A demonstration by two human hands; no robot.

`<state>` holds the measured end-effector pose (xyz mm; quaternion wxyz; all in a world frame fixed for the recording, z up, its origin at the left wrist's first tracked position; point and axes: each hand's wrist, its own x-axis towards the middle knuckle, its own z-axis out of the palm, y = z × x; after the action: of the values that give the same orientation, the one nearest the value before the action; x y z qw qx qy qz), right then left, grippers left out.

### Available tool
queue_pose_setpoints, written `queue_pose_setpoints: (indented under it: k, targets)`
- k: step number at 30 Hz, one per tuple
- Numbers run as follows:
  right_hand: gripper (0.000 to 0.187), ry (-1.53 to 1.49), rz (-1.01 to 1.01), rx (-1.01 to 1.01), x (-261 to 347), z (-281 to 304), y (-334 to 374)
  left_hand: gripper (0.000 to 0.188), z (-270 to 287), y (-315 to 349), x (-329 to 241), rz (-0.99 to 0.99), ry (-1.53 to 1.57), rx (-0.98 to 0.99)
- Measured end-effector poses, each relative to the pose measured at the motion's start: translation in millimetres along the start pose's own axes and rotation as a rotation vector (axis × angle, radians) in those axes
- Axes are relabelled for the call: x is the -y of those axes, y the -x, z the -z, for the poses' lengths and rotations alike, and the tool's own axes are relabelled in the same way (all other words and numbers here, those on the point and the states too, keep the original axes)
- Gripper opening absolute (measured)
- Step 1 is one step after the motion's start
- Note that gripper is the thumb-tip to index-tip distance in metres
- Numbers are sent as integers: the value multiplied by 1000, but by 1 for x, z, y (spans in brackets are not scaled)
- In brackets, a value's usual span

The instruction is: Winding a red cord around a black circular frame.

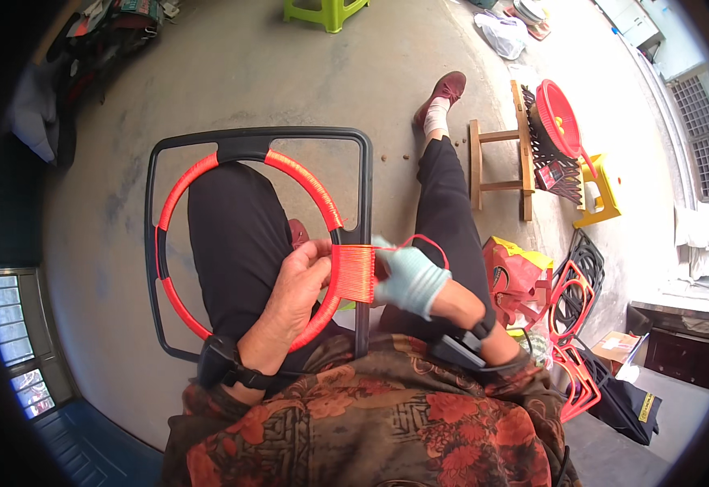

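A black frame (153,243), rounded-square outside with a ring inside, rests over my left thigh. Orange-red cord covers much of the ring (306,183); black parts show between the wound stretches. At the right side, a wide band of cord (353,274) is wound across the ring and the outer bar. My bare left hand (302,280) grips the frame at this band's left edge, thumb and fingers closed. On the band's right is my right hand (410,278) in a pale blue glove, closed around the cord (436,243), which loops out above it. Its fingertips are partly hidden.
To the right stand a wooden stool (499,185), a red plastic basket (557,118) and a yellow stool (602,195). Nearer are a red bag (521,272) and several black and orange-red frames (574,304). A green stool (326,12) is at the far edge.
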<state>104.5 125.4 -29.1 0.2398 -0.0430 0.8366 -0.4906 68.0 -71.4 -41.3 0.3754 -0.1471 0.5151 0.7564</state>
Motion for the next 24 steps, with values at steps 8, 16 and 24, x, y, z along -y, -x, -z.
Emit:
queue_pose_setpoints:
  k: [8,16,24]
  targets:
    - [66,-65,289,-724,13,18,-19,17,-19,10,-16,-693,-157,-220]
    - [30,-23,548,-796,23,-4,-33,22,-25,17,-18,-959,-351,-203]
    - [9,-78,-40,-927,-73,58,64,25,-7,-1,-5,-340,-41,-47]
